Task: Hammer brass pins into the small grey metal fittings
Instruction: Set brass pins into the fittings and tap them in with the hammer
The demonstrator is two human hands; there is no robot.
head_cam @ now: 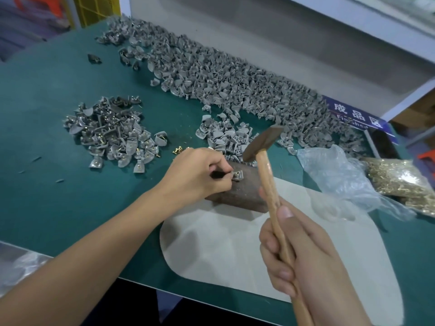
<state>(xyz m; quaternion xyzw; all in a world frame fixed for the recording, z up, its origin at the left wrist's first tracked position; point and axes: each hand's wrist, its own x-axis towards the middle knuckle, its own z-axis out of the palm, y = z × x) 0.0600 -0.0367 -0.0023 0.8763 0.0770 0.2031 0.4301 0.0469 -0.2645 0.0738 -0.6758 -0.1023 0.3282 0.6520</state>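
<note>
Small grey metal fitting (237, 177) with brass pins standing in it, seated on top of a dark rusty metal block (244, 191), pinched at its near edge by the curled fingertips of the left hand (200, 175). Left forearm stretched in from the lower left, wrist low over the green counter (70, 196). Right hand (303, 257) wrapped tightly round the pale wooden handle of a small dark-headed hammer (263, 143), thumb laid up along the shaft, fingers fully curled. Hammer head raised and tilted, hanging above and just behind the block, apart from the fitting. Block resting partly on a pale grey rounded mat (235, 250). Long heap of plain grey fittings (235, 85) along the far edge; smaller heap of pinned fittings (113, 130) at left. Clear plastic bag of loose brass pins (404, 184) at right.
</note>
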